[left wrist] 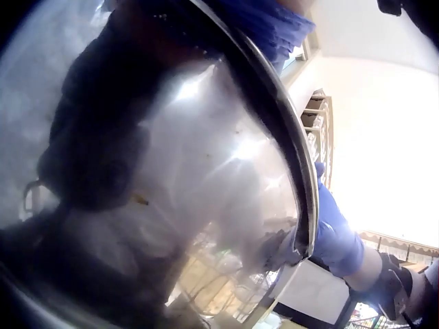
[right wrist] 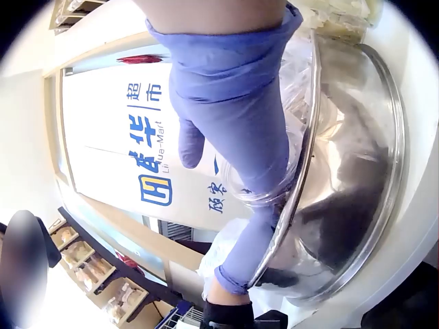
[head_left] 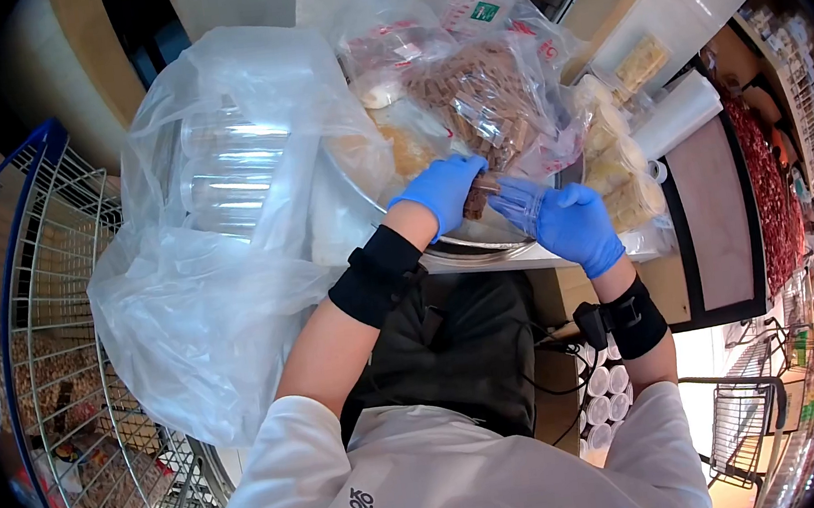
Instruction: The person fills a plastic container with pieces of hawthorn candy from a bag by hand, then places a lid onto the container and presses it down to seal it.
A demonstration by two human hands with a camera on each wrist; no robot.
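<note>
Both hands wear blue gloves and meet over the front rim of a shiny metal bowl (right wrist: 392,96). My left hand (head_left: 443,196) grips some brown food strips (head_left: 475,203) at the mouth of a clear plastic jar (head_left: 519,203). The right hand (head_left: 569,225) holds that jar tilted on its side, with the thumb standing off it. Its round clear edge shows against the glove in the right wrist view. Behind the hands, a clear bag of brown strips (head_left: 479,95) lies in the bowl. The bowl's wall hides the left hand's fingers in the left wrist view.
At the left, a large translucent bag (head_left: 203,317) covers stacked clear jars (head_left: 236,178). Filled pale-yellow containers (head_left: 630,198) stand at the right, beside a white roll (head_left: 680,112). A wire shopping cart (head_left: 57,354) is at far left. White-lidded containers (head_left: 599,398) sit below the counter.
</note>
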